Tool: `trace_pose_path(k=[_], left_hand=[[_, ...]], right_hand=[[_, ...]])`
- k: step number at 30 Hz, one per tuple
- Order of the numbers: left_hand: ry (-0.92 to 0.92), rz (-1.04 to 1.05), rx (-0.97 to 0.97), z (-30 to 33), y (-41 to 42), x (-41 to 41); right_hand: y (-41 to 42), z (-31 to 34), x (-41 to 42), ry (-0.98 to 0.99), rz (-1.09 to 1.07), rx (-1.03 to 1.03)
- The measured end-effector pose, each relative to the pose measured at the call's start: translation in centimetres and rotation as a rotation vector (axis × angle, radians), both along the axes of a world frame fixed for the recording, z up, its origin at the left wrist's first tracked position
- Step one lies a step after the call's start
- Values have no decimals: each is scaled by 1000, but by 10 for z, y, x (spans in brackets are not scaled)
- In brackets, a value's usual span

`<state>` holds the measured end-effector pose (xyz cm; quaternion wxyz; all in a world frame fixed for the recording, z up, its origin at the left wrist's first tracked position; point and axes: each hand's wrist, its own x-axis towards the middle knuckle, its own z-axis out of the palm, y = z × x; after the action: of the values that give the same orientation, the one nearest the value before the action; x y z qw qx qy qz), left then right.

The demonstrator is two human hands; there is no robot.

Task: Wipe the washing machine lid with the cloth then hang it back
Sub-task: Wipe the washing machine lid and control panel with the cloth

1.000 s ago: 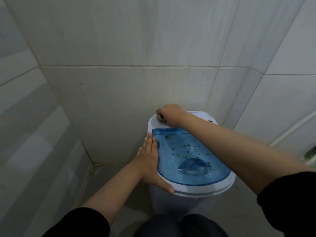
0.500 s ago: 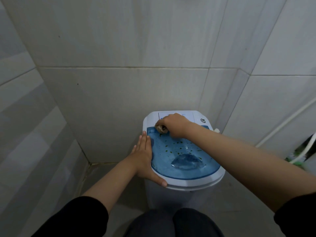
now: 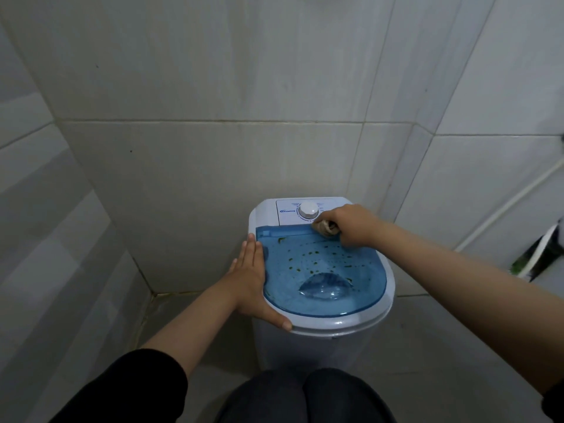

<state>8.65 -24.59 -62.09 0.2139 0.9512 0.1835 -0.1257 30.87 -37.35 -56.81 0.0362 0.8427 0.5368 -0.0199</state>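
three tiled walls are seen closing in a corner, with grey floor tiles below. a small white top-loading washing machine is stood against the back wall, near the corner. its top is covered by a translucent blue lid, shut flat and speckled with dark green spots across the middle. behind the lid, a white control panel with a round white dial is found. a white pipe is run diagonally along the right wall, and some blurred dark and green items are glimpsed at the right edge.

black sleeves are worn on both arms, and dark-clothed knees are seen at the bottom. the left hand is laid flat and spread against the machine's left rim, fingers extended together, thumb hooked over the front edge; nothing is gripped. the right hand is closed tightly around a bunched beige cloth, which is pressed onto the back right edge of the lid, just beside the dial.
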Motion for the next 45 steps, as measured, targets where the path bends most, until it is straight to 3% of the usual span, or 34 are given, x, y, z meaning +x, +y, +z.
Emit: trace_pose_path(k=[22,38,42,45], left_hand=[[4,-2,5,2,-1,1],[15,17,20,4,-3,2],[24,11,21,6,-4,1],[26,8,18,7,-4,0]], right_hand=[[-51,-12,-23,5,-274,128],[-112,-26,-130,83,-299,105],[-106,1,-134,226,-267,8],[-91,31,-108,463,-351,125]])
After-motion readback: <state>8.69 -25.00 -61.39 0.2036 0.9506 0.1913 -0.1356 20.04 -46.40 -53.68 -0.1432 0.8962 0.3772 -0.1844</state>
